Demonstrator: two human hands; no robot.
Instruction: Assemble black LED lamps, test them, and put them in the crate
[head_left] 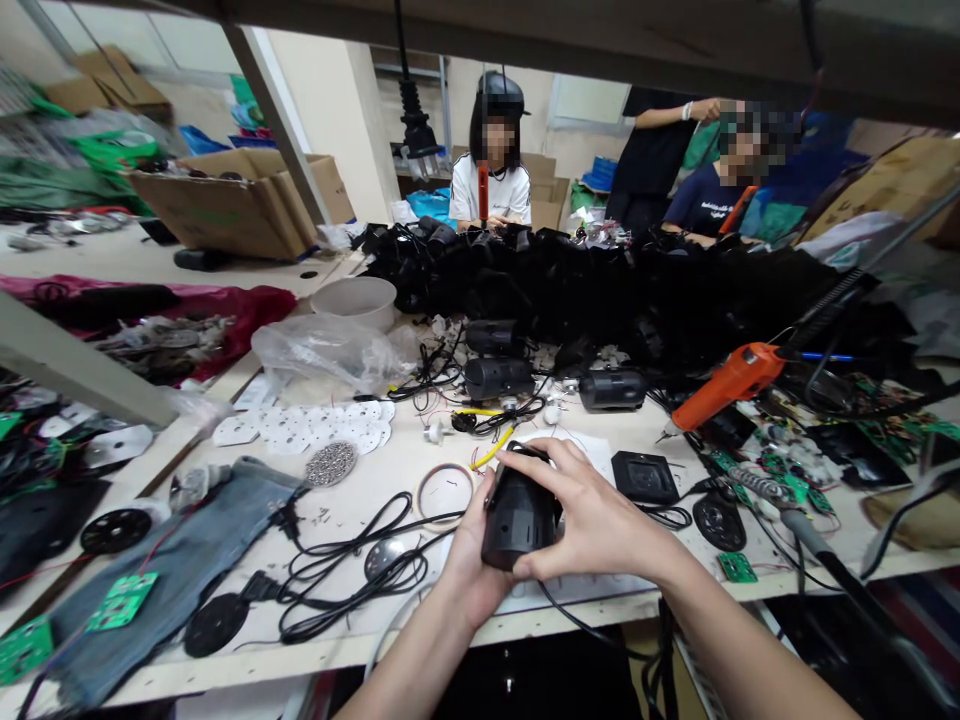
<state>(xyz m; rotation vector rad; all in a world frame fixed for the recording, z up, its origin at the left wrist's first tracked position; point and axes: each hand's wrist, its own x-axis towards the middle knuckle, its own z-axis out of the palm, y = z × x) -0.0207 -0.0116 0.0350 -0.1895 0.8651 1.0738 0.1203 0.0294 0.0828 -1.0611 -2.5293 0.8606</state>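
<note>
A black cylindrical plastic housing (pixel 517 515) is held between both hands over the near edge of the workbench. My left hand (pixel 474 565) wraps its left side and underside. My right hand (pixel 600 510) grips it from the right, fingers over the top and thumb at the lower end. A black cord hangs below the hands. Left of them lie a roll of tape (pixel 444 466) and a coiled black power cord (pixel 330 590). Similar black housings (pixel 499 378) rest farther back, beside yellow tubing (pixel 493 450). To the right sits a square black plastic part (pixel 645 476).
An orange electric screwdriver (pixel 731 385) hangs at the right. Screws fill a small dish (pixel 331 464) near white plates (pixel 300 428). Green circuit boards (pixel 124 600) lie on a grey cloth (pixel 180 570). Black parts are heaped behind; people sit across the bench. A shelf beam crosses overhead.
</note>
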